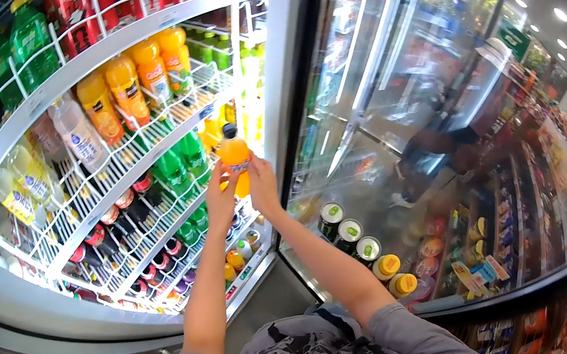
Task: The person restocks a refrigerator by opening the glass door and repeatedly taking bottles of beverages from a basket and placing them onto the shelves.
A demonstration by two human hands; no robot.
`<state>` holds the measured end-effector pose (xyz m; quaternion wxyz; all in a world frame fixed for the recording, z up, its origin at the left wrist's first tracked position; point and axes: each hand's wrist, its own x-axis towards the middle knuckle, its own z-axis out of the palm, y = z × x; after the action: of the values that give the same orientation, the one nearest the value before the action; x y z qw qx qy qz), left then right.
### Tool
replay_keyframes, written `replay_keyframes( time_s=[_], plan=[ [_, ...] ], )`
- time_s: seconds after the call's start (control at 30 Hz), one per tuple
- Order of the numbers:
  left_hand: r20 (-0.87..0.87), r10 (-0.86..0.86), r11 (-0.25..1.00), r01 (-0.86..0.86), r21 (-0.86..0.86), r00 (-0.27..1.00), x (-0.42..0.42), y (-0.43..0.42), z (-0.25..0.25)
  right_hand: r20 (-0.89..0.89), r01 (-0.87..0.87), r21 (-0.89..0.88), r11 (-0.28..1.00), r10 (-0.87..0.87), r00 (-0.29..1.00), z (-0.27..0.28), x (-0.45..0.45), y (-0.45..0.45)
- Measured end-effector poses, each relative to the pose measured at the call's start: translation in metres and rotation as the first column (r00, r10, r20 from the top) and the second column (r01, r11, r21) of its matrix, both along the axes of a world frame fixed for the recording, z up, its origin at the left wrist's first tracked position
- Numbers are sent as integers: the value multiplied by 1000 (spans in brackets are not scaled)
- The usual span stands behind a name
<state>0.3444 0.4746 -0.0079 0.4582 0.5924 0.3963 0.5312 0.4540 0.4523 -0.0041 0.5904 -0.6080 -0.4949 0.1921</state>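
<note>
Likely orange-drink bottle (234,154) in two-handed grip (262,185)

The bottle (234,155) is before the shelves (145,24), left of the door (407,156).

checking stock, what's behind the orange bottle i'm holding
Behind the orange bottle, yellow bottles show near its top; whatever it, the left hand and the right hand cover is hidden.

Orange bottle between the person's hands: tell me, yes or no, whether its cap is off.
No, a dark cap sits on top of the orange bottle.
</note>
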Motion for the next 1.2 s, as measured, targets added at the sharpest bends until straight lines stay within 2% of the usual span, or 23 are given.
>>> replay_keyframes(
  time_s=[0.07, 0.1, 0.13, 0.23, 0.33, 0.4, 0.43, 0.6, 0.67, 0.7, 0.8, 0.87, 0.93, 0.97, 1.2],
  plan=[
    [-54, 65, 994, -59, 95, 996, 7, 15, -16, -97, -15, 27, 1000, 17, 995, -5, 2, 6],
    [-124, 134, 970, -104, 221, 983, 9, 17, -15, -96, -27, 85, 996, 35, 995, -5, 4, 9],
    [-118, 128, 973, -101, 209, 985, 11, 18, -15, -149, -53, 109, 993, 69, 986, -5, 5, 11],
    [-152, 115, 976, -84, 201, 982, 12, 24, -11, -151, -53, 109, 993, 70, 986, -4, 8, 18],
    [-147, 129, 964, -89, 250, 981, 16, 37, -11, -113, -76, 113, 991, 88, 990, -1, 10, 30],
    [-161, 212, 931, -149, 332, 964, 18, 45, -9, -96, -69, 166, 984, 86, 992, -1, 12, 42],
    [-182, 221, 936, -156, 316, 958, 19, 48, -6, -39, -78, 171, 982, 86, 996, -1, 14, 48],
    [-92, 238, 937, -204, 284, 967, 24, 64, 0, -43, -230, 178, 957, 241, 969, 0, 21, 79],
    [-55, 278, 930, -254, 266, 959, 27, 71, -3, -120, -322, 179, 930, 345, 931, 0, 21, 92],
    [-50, 273, 941, -256, 220, 961, 28, 75, -6, -83, -326, 131, 936, 338, 937, 0, 22, 98],
    [-68, 297, 939, -279, 199, 952, 27, 84, -11, -86, -418, 195, 887, 440, 894, -3, 25, 112],
    [-81, 314, 937, -295, 189, 946, 30, 87, -10, -54, -378, 205, 903, 396, 917, -26, 30, 137],
    [-45, 288, 942, -275, 190, 957, 34, 92, -17, -71, -344, 159, 925, 358, 931, -24, 35, 142],
    [-39, 264, 955, -255, 152, 964, 36, 96, -20, -78, -353, 212, 911, 376, 923, -24, 37, 143],
    [-52, 285, 947, -273, 170, 957, 50, 84, -23, -99, -378, 128, 917, 391, 915, -6, 40, 124]
  ],
)
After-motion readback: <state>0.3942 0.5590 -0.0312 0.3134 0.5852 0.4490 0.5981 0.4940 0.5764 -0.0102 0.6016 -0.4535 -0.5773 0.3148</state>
